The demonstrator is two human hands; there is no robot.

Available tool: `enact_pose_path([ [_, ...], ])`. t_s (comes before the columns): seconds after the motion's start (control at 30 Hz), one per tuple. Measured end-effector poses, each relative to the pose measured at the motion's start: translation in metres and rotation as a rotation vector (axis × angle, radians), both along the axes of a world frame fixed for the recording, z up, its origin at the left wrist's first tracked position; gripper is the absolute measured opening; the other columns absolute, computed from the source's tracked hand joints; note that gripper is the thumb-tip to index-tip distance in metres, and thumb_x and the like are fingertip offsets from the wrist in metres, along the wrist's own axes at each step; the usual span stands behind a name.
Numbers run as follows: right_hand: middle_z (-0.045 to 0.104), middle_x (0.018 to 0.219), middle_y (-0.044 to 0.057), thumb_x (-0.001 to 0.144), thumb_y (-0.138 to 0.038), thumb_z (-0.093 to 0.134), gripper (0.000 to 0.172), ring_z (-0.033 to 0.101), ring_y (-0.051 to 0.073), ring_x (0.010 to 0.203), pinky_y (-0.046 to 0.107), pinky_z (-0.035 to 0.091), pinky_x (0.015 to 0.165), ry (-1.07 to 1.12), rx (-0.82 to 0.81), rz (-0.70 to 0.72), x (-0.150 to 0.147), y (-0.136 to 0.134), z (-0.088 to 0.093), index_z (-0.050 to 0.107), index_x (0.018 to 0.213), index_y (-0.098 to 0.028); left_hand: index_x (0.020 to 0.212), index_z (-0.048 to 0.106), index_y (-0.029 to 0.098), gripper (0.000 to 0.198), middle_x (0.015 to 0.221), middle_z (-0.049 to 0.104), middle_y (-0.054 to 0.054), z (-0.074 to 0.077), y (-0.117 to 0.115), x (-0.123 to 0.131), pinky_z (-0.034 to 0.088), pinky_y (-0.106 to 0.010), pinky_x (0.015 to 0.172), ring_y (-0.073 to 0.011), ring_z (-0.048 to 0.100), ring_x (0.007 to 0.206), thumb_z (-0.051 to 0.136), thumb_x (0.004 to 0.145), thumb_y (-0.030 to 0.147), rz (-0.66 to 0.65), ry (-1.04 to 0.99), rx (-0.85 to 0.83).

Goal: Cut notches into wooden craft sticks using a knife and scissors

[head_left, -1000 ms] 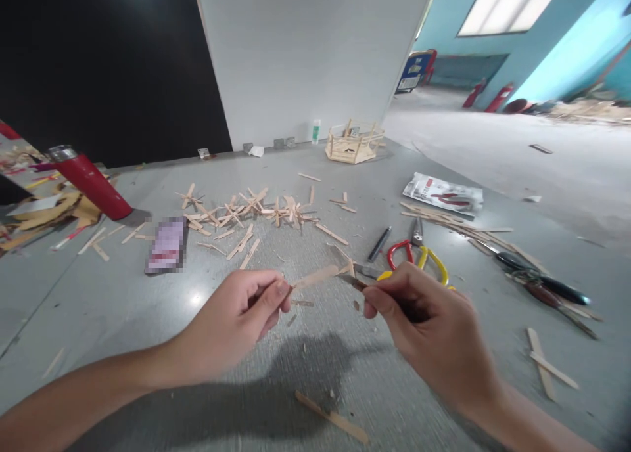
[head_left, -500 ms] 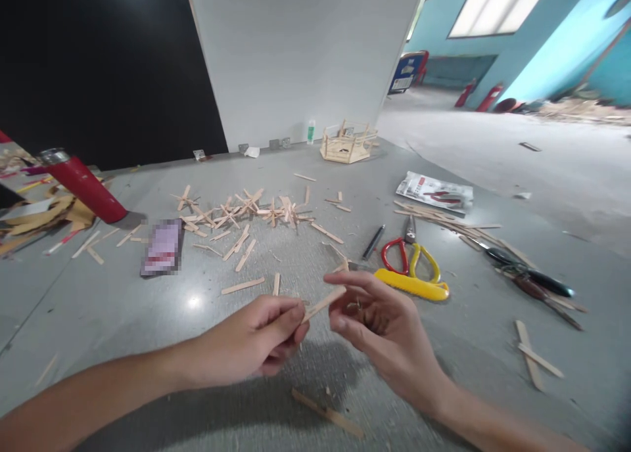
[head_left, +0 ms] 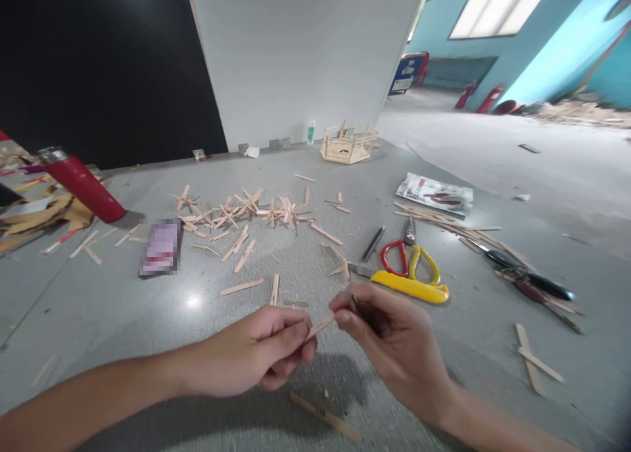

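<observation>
Between my two hands is a short flat wooden stick, held slightly slanted above the table. My left hand pinches its left end between thumb and fingers. The thumb and fingertips of my right hand close on its other end, hiding that tip. Below the hands another wooden stick lies on the table. Just beyond my right hand are a yellow utility knife with its blade out and red-and-yellow-handled scissors.
Scattered wooden pieces cover the middle of the table. A hexagonal stick frame and a glue tube stand at the back. A red flask leans at left. Longer sticks, pliers and a plastic packet lie at right.
My right hand's fingers, spread around the stick's far end before, have closed on it. Both hands have lowered slightly, and the stick has come down with them.
</observation>
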State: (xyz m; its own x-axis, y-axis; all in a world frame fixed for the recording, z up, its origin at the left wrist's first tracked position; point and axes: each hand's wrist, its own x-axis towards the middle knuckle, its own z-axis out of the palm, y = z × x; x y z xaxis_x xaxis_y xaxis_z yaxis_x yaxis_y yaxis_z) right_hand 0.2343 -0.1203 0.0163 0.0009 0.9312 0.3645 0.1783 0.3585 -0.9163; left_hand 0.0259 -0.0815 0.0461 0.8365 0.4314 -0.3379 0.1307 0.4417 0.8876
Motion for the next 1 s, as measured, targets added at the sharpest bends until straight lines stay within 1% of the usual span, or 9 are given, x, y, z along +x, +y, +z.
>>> enact_pose_path([
  [0.1, 0.054, 0.054, -0.004, 0.093, -0.027, 0.065, 0.028, 0.046, 0.010, 0.046, 0.019, 0.038, 0.042, -0.081, 0.007, -0.070, -0.001, -0.001, 0.001, 0.058, 0.067, -0.021, 0.087, 0.054, 0.017, 0.051, 0.064, 0.036, 0.007, 0.000, -0.002, 0.000, 0.023, -0.022, 0.047, -0.0091, 0.027, 0.053, 0.046, 0.101, 0.066, 0.025, 0.087, 0.157],
  [0.2, 0.054, 0.053, -0.005, 0.097, -0.030, 0.061, 0.033, 0.048, 0.010, 0.044, 0.020, 0.039, 0.043, -0.152, -0.007, -0.138, 0.000, -0.002, -0.001, 0.053, 0.066, -0.022, 0.096, 0.061, 0.016, 0.048, 0.064, 0.040, 0.006, 0.000, -0.004, 0.002, 0.027, -0.022, 0.050, -0.0105, 0.035, 0.056, 0.040, 0.106, 0.058, 0.061, 0.222, 0.474],
  [0.27, 0.055, 0.055, -0.005, 0.098, -0.031, 0.060, 0.026, 0.050, 0.011, 0.046, 0.021, 0.040, 0.044, -0.242, -0.032, -0.145, 0.001, 0.000, -0.006, 0.057, 0.074, -0.022, 0.093, 0.062, 0.016, 0.045, 0.063, 0.043, 0.005, -0.005, 0.001, 0.003, 0.028, -0.022, 0.051, -0.0105, 0.038, 0.056, 0.039, 0.108, 0.051, 0.077, 0.299, 0.596],
  [0.37, 0.068, 0.070, 0.000, 0.102, -0.030, 0.053, 0.014, 0.063, 0.016, 0.060, 0.025, 0.047, 0.054, -0.463, 0.001, -0.166, 0.008, 0.009, -0.019, 0.063, 0.100, -0.020, 0.086, 0.063, 0.015, 0.045, 0.062, 0.046, 0.004, -0.021, 0.024, 0.001, 0.031, -0.022, 0.052, -0.0108, 0.042, 0.055, 0.041, 0.107, 0.048, 0.031, 0.388, 0.586],
  [0.47, 0.075, 0.087, 0.009, 0.106, -0.021, 0.039, 0.025, 0.070, 0.019, 0.072, 0.028, 0.050, 0.062, -0.737, 0.147, -0.143, 0.016, 0.021, -0.038, 0.064, 0.103, -0.018, 0.085, 0.063, 0.014, 0.048, 0.058, 0.045, 0.005, -0.041, 0.053, -0.006, 0.034, -0.021, 0.048, -0.0104, 0.042, 0.049, 0.040, 0.105, 0.051, -0.056, 0.374, 0.492],
  [0.63, 0.070, 0.066, 0.003, 0.107, -0.019, 0.035, 0.031, 0.062, 0.015, 0.051, 0.024, 0.036, 0.048, -0.990, 0.239, -0.073, 0.020, 0.025, -0.058, 0.064, 0.097, -0.019, 0.092, 0.058, 0.016, 0.042, 0.059, 0.045, 0.006, -0.054, 0.074, -0.015, 0.030, -0.020, 0.044, -0.0088, 0.038, 0.044, 0.040, 0.106, 0.052, -0.054, 0.300, 0.452],
  [0.77, 0.062, 0.056, -0.003, 0.106, -0.027, 0.042, 0.026, 0.050, 0.011, 0.039, 0.021, 0.036, 0.045, -0.809, 0.158, -0.149, 0.013, 0.021, -0.053, 0.066, 0.105, -0.016, 0.093, 0.045, 0.021, 0.039, 0.063, 0.047, 0.007, -0.058, 0.062, -0.009, 0.033, -0.020, 0.046, -0.0096, 0.040, 0.048, 0.034, 0.107, 0.055, 0.050, 0.214, 0.507],
  [0.87, 0.054, 0.053, -0.006, 0.103, -0.027, 0.048, 0.025, 0.046, 0.010, 0.041, 0.020, 0.040, 0.046, -0.568, -0.005, -0.085, 0.005, 0.019, -0.044, 0.069, 0.110, -0.015, 0.092, 0.046, 0.021, 0.039, 0.062, 0.048, 0.006, -0.063, 0.052, -0.002, 0.034, -0.021, 0.049, -0.0105, 0.043, 0.049, 0.032, 0.108, 0.053, 0.124, 0.179, 0.606],
  [1.0, 0.050, 0.053, -0.007, 0.102, -0.025, 0.048, 0.028, 0.040, 0.009, 0.043, 0.021, 0.037, 0.046, -0.438, -0.059, -0.022, -0.003, 0.018, -0.040, 0.074, 0.106, -0.016, 0.090, 0.048, 0.020, 0.036, 0.059, 0.049, 0.006, -0.070, 0.043, 0.001, 0.036, -0.023, 0.054, -0.0108, 0.043, 0.050, 0.031, 0.110, 0.044, 0.195, 0.169, 0.755],
])
